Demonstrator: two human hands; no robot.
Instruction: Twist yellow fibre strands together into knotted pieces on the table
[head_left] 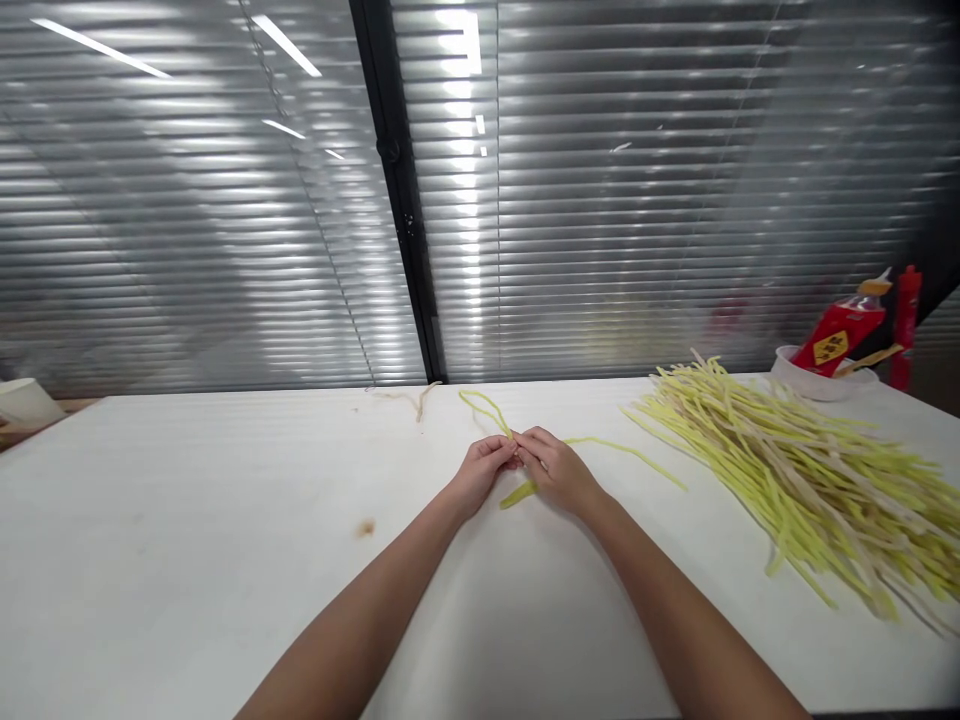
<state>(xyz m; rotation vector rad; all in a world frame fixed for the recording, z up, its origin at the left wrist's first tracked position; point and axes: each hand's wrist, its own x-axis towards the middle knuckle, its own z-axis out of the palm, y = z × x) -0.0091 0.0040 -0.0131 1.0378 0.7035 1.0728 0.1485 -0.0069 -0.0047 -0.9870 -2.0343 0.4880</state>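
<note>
Near the middle of the white table, my left hand [485,472] and my right hand [556,470] meet, their fingertips pinched together on a soft-looking yellow-green strand [486,402]. One part of it forms a narrow loop beyond the fingers. A thin length trails out to the right of my right hand, and a thicker end [517,494] pokes out below it. Whether these are one strand or several, I cannot tell; the point where they cross is hidden by my fingers.
A big loose bundle of yellow-green and beige strands [810,480] lies on the right of the white table [225,530]. Behind it, a red bottle [840,335] leans in a clear bowl [821,380] near a red tube [906,325]. Beige scraps [420,402] lie by the blinds [600,200].
</note>
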